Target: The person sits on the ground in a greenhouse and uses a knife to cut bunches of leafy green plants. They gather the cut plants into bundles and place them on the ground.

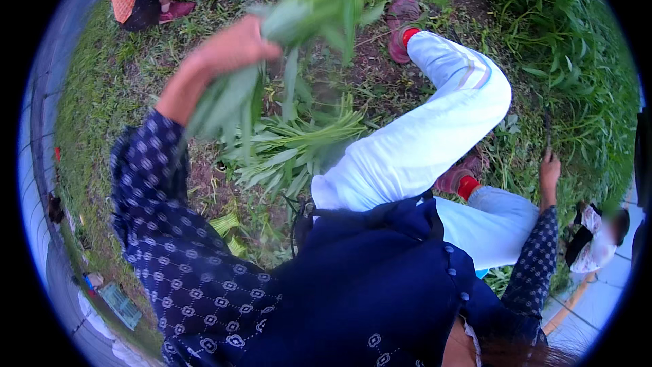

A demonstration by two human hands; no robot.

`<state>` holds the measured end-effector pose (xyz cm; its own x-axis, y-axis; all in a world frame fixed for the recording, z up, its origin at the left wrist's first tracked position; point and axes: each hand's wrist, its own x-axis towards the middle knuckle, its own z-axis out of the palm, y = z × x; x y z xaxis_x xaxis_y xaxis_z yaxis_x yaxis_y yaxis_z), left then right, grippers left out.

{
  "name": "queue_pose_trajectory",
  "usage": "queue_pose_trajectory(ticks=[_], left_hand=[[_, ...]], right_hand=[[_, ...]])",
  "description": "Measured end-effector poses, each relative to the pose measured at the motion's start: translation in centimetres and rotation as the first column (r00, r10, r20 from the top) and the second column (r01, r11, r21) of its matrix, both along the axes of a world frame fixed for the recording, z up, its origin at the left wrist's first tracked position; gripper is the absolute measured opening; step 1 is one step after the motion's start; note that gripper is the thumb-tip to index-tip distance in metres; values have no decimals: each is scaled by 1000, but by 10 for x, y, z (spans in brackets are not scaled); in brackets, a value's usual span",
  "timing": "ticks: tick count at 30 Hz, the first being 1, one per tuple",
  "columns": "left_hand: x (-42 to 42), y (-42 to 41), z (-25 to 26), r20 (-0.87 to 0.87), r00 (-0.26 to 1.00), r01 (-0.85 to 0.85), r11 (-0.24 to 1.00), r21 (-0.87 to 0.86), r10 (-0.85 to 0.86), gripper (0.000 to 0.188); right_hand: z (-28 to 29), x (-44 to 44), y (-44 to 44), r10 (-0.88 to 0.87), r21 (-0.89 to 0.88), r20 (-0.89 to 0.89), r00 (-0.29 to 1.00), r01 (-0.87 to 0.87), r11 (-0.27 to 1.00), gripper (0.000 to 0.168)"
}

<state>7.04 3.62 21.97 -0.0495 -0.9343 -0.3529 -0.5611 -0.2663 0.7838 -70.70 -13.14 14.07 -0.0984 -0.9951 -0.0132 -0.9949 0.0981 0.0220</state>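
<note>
My left hand (232,48), raised at the upper left and blurred, is shut on a bunch of long-leaved green plants (326,5). Leaves hang on both sides of the fist. Under it, a pile of similar cut stems and leaves (295,145) lies on the ground beside my white-trousered leg. Far to the right, my right hand (549,171) grips a thin tool (548,130) with a narrow dark upper part, close to the standing green plants (565,61). The tool's exact kind cannot be told.
A co-worker's legs and pink shoe (177,11) show at the top left. Another person (596,242) is low at the right, by a tiled surface. A greenish slatted crate (120,306) lies at the lower left. Smaller cut bundles (224,224) rest left of my waist.
</note>
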Motion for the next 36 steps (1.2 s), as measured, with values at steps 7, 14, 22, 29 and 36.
queue_pose_trajectory(ticks=[7, 14, 22, 29, 36], left_hand=[[-42, 125, -177, 410, 901, 43, 970, 237, -140, 48], [-67, 198, -257, 475, 856, 93, 964, 250, -206, 57], [-84, 180, -283, 478, 773, 362, 909, 207, -417, 78], [-121, 205, -307, 481, 848, 160, 973, 167, -222, 108], [-153, 211, -322, 733, 674, 89, 995, 38, -88, 94]], right_hand=[[-97, 70, -10, 141, 200, 218, 966, -186, 962, 44], [15, 287, -100, -89, 213, 783, 615, -131, 968, 49], [22, 492, 0, 524, 44, 691, 498, -752, 657, 33], [1, 539, 79, 578, 194, 639, 507, -834, 517, 27], [-21, 501, 87, 556, 278, 543, 629, -760, 587, 28]])
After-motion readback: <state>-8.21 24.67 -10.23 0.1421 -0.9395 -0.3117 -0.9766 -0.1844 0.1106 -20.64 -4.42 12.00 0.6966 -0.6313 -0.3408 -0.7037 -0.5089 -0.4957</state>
